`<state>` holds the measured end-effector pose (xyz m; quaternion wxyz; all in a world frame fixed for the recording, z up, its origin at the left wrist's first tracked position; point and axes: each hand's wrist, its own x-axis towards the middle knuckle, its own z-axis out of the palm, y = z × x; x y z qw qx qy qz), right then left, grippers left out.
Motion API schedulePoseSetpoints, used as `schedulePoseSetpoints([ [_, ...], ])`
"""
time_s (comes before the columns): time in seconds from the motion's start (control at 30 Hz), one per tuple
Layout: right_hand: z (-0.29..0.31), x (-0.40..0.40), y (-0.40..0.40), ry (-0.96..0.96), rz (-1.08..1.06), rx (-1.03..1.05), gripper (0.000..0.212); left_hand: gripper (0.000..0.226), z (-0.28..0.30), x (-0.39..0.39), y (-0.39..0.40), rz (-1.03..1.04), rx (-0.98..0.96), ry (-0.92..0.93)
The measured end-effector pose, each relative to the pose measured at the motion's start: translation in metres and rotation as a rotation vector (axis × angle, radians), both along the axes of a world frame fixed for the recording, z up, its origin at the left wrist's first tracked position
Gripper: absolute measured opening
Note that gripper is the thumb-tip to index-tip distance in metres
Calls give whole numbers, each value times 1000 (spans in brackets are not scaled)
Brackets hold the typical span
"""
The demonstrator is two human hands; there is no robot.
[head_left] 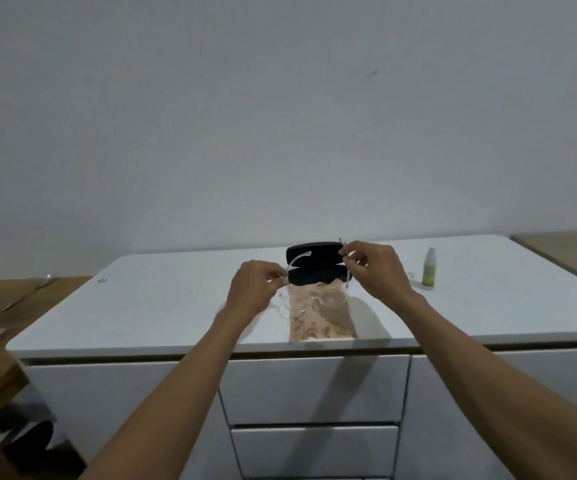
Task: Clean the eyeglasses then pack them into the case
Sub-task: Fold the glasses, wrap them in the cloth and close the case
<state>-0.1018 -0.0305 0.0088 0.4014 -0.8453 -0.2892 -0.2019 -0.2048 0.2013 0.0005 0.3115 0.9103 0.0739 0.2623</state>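
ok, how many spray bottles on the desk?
1. The spray bottle stands upright at the desk's far right, apart from the right hand. None else visible.

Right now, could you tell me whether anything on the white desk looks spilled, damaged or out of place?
Nothing stands out. Both hands, left hand and right hand, hold the clear eyeglasses over the cloth; the black case lies behind, and the spray bottle stands upright.
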Motion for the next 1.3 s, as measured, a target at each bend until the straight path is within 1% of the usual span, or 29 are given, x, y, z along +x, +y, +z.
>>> schedulePoseSetpoints([
  [0.27, -15, 1, -14, 56, 26, -53, 15, 7, -20, 5, -6, -24, -43, 27],
  [0.37, -17, 2, -18, 95, 48, -57, 17, 9, -21, 7, -5, -50, -16, 26],
  [0.4, -16, 2, -20, 109, 58, -61, 21, 15, -22, 7, -3, -61, 19, 41],
  [0.5, -16, 7, -25, 151, 62, -61, 37, 43, -23, 5, 1, -59, 99, 121],
  [0.57, -20, 16, -26, 164, 43, -55, 40, 50, -25, 7, 6, -37, 89, 132],
  [0.63, -27, 27, -25, 193, 37, -67, 36, 45, -28, 11, 12, -17, 83, 127],
  [0.73, -38, 44, -19, 263, 57, -114, 25, 28, -32, 22, 19, -8, 56, 126],
  [0.83, -46, 55, -10, 315, 86, -168, 18, 13, -33, 37, 24, -4, 12, 148],
  [1.0, -49, 70, 6, 347, 95, -246, 11, 6, -38, 57, 22, 43, -69, 220],
  [1.07, -50, 76, 10, 337, 95, -276, 12, 9, -42, 62, 22, 64, -84, 253],
  [1.17, -52, 81, 14, 329, 91, -317, 9, 30, -47, 70, 22, 71, -68, 268],
  [1.2, -52, 82, 15, 329, 89, -334, 9, 33, -46, 72, 22, 70, -76, 261],
  [1.3, -52, 83, 17, 317, 80, -386, 9, 32, -46, 76, 23, 56, -139, 240],
])
